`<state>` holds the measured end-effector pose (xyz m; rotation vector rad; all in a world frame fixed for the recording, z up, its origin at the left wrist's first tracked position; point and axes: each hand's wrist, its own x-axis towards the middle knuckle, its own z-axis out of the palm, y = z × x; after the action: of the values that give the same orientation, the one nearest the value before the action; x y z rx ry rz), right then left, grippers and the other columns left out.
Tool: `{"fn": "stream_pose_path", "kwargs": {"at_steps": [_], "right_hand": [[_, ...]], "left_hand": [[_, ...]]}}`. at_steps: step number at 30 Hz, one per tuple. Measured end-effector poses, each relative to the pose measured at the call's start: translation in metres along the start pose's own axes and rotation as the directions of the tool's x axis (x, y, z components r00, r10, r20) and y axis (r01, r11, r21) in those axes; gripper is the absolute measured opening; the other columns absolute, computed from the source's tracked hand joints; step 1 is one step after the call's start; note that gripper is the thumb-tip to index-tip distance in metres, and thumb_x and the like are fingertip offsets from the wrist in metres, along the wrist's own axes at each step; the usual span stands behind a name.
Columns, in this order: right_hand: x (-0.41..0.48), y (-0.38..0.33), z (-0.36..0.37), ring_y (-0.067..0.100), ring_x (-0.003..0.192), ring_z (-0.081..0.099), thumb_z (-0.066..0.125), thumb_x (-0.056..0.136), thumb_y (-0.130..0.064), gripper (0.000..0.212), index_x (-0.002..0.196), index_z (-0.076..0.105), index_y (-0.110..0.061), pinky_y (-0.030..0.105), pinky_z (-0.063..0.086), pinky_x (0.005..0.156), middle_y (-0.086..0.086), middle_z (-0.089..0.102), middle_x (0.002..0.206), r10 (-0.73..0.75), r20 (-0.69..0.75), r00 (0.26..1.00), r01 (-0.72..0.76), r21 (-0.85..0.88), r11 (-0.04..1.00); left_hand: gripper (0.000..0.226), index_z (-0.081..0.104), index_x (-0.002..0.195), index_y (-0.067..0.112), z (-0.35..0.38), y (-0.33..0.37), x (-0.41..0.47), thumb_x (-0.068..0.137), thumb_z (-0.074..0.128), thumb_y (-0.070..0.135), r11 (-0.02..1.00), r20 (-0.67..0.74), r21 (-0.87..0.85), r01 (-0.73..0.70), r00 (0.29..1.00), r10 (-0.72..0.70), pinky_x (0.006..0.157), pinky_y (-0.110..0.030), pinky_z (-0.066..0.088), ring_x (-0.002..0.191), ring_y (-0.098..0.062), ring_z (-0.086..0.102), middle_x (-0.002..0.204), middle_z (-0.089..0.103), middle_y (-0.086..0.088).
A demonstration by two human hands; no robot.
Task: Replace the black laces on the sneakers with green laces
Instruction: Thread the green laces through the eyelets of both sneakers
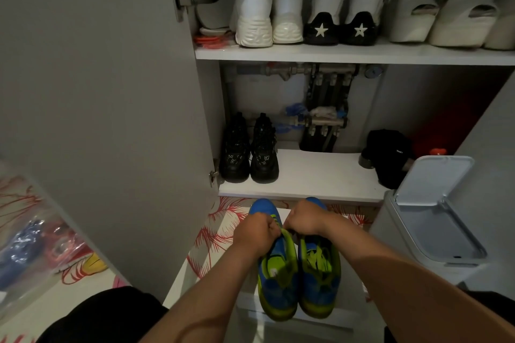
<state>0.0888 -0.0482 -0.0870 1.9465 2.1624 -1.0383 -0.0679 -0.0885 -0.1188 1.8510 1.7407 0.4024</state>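
- Before the open cabinet (306, 189), at 6 o'clock, the sneakers (320, 281) are set side by side, long axes running 6 to 12, toes at 12.
- The left hand (256, 231) and right hand (305, 217) are curled tight, pinching the green lace (284, 231).
- Threading seems nearly done; an even pull and a knot are called for next.

Dim shot, weak warm light from lower right: a bare forearm (418, 287) glows orange w/ a hard shadow edge, while the chunky black lace-up shoes (249, 150) lose detail in murk. Wide-angle lens bows the matte grey cabinet door (97, 92) near the border. Crinkled clear plastic bag (33, 245) at left is soft w/ faint glare; blue-and-lime sneakers (299, 273) stay fairly sharp.
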Motion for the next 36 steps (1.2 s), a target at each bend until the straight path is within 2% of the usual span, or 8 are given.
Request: {"fn": "stream_pose_path", "kwargs": {"at_steps": [2, 4, 11, 16, 22, 28, 32, 36], "right_hand": [[-0.001, 0.004, 0.0, 0.019, 0.091, 0.069, 0.06, 0.082, -0.009, 0.023, 0.095, 0.079, -0.012, 0.035, 0.059, 0.083, 0.002, 0.075, 0.097, -0.057, 0.012, 0.998, 0.058, -0.065, 0.996], [-0.004, 0.005, 0.002, 0.014, 0.093, 0.068, 0.061, 0.084, -0.015, 0.025, 0.098, 0.079, -0.025, 0.033, 0.058, 0.083, -0.007, 0.075, 0.1, -0.094, -0.025, 0.995, 0.09, -0.143, 0.986], [0.0, 0.011, 0.01, 0.016, 0.092, 0.068, 0.055, 0.089, -0.031, 0.025, 0.096, 0.078, -0.026, 0.032, 0.057, 0.08, -0.007, 0.075, 0.098, -0.155, -0.111, 0.982, 0.118, -0.287, 0.951], [0.0, 0.012, 0.011, 0.016, 0.098, 0.061, 0.051, 0.09, -0.027, 0.026, 0.095, 0.077, -0.027, 0.042, 0.031, 0.096, -0.009, 0.073, 0.101, -0.184, -0.123, 0.975, 0.133, -0.339, 0.931], [-0.001, 0.013, 0.009, 0.014, 0.094, 0.063, 0.06, 0.085, -0.023, 0.018, 0.092, 0.077, -0.025, 0.036, 0.03, 0.088, -0.01, 0.074, 0.098, -0.212, -0.114, 0.971, 0.166, -0.317, 0.934], [-0.011, 0.011, 0.008, 0.013, 0.092, 0.063, 0.06, 0.086, -0.021, 0.017, 0.073, 0.065, -0.03, 0.033, 0.035, 0.09, -0.011, 0.071, 0.088, -0.21, -0.161, 0.964, 0.157, -0.291, 0.944], [-0.015, 0.018, -0.004, 0.018, 0.088, 0.064, 0.055, 0.091, -0.025, 0.016, 0.077, 0.063, -0.027, 0.031, 0.052, 0.081, -0.007, 0.069, 0.088, -0.13, -0.274, 0.953, 0.117, -0.063, 0.991], [-0.02, 0.023, -0.011, 0.017, 0.085, 0.065, 0.055, 0.089, -0.02, 0.016, 0.079, 0.067, -0.021, 0.037, 0.056, 0.081, -0.007, 0.07, 0.084, -0.093, -0.321, 0.942, 0.139, 0.123, 0.983]], "left_hand": [[0.016, 0.074, 0.077, 0.017, -0.001, -0.001, 0.002, 0.082, 0.064, 0.028, 0.999, 0.027, -0.034, 0.017, 0.999, -0.016, 0.076, -0.038, 0.056, 0.082, -0.018, 0.067, 0.083, 0.073, 0.001], [0.015, 0.075, 0.078, 0.019, -0.002, 0.001, 0.002, 0.08, 0.065, 0.029, 0.999, 0.001, -0.016, 0.034, 0.999, -0.034, 0.076, -0.037, 0.057, 0.082, -0.018, 0.067, 0.084, 0.074, 0.002], [0.022, 0.063, 0.08, 0.014, 0.006, 0.014, -0.004, 0.093, 0.052, 0.029, 0.962, -0.102, 0.273, 0.025, 0.995, 0.003, 0.06, -0.028, 0.036, 0.084, -0.025, 0.063, 0.087, 0.067, -0.007], [0.029, 0.053, 0.065, 0.02, 0.005, 0.01, -0.003, 0.092, 0.055, 0.03, 0.981, -0.02, 0.195, -0.015, 1.0, 0.02, 0.059, -0.03, 0.038, 0.075, -0.023, 0.058, 0.073, 0.057, -0.003], [0.014, 0.069, 0.077, 0.013, 0.004, 0.004, 0.001, 0.084, 0.068, 0.024, 0.999, 0.04, 0.032, -0.031, 0.999, 0.029, 0.073, -0.035, 0.051, 0.083, -0.022, 0.064, 0.079, 0.067, -0.003], [0.012, 0.067, 0.086, 0.014, -0.007, 0.003, 0.001, 0.076, 0.073, 0.017, 0.994, 0.055, 0.084, -0.063, 0.997, 0.059, 0.077, -0.035, 0.053, 0.088, -0.022, 0.063, 0.09, 0.07, -0.004], [0.031, 0.054, 0.094, 0.023, -0.016, 0.002, 0.001, 0.071, 0.074, 0.018, 0.996, 0.052, 0.074, -0.05, 0.998, 0.047, 0.075, -0.036, 0.053, 0.087, -0.02, 0.061, 0.094, 0.061, 0.002], [0.031, 0.061, 0.113, 0.033, -0.024, 0.016, 0.003, 0.082, 0.062, 0.03, 0.998, 0.1, -0.045, -0.031, 0.994, 0.036, 0.084, -0.03, 0.05, 0.095, -0.013, 0.06, 0.101, 0.062, 0.009]]}}
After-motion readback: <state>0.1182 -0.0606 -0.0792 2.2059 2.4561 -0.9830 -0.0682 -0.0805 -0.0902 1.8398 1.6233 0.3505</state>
